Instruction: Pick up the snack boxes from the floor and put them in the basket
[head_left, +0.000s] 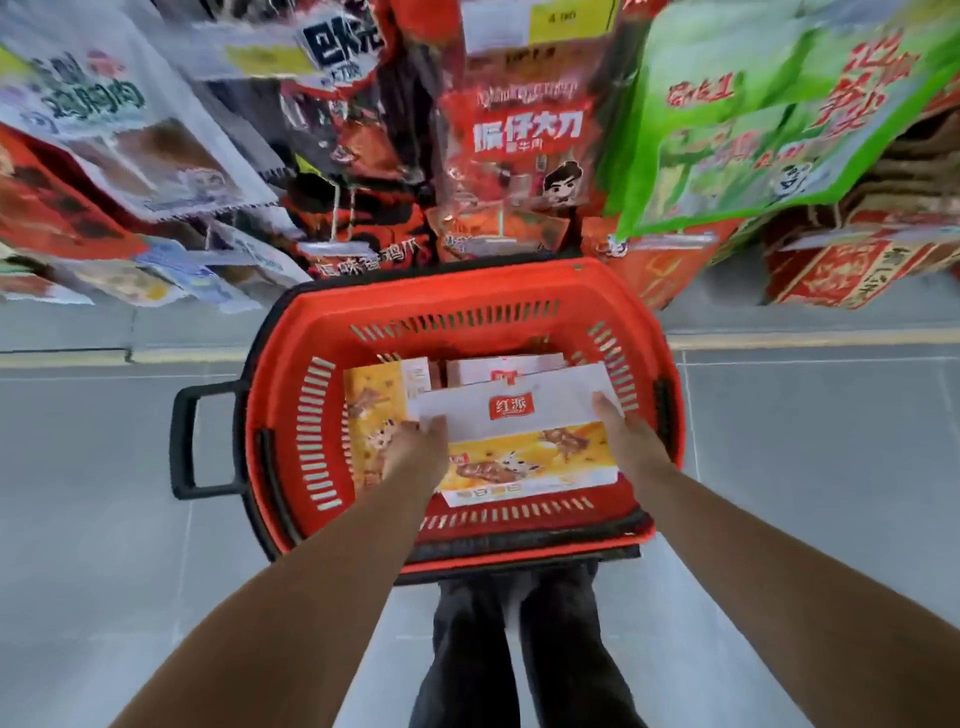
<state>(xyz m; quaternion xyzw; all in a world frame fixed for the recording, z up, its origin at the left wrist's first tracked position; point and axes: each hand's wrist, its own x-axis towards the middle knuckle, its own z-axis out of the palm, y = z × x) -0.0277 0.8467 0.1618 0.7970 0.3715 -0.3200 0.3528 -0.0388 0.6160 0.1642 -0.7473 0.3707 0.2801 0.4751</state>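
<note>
Snack boxes, count: three in sight, all inside the rim of the basket (457, 306).
Held box (519, 431): white top with a red label, yellow pictured face turned to the person; it sits tilted over the middle and right of the basket, overlapping the other two. I cannot tell whether it rests on anything below.
Yellow box (371, 410): one, lying along the basket's left wall, partly under the held box.
White box (498, 366): one, against the basket's far wall, only its top edge showing.
Basket, count: one, red with slotted walls, standing on the grey tiled floor (104, 493) just ahead of the person's legs (519, 649); a black handle (182, 441) sticks out from its left side.
Left hand (415, 447): closed narrowly on the left end of the held box, fingers curled onto the white top.
Right hand (623, 436): clasps the right end of the same box, fingers laid along its edge; how far they wrap under is blurred.
Hands, count: two, both on the one box, one at each end.
Behind the basket: many hanging snack bags (514, 135), mostly red, with one large green bag (753, 104) at the right.
Far right on the floor: red cartons (852, 270), stacked.
</note>
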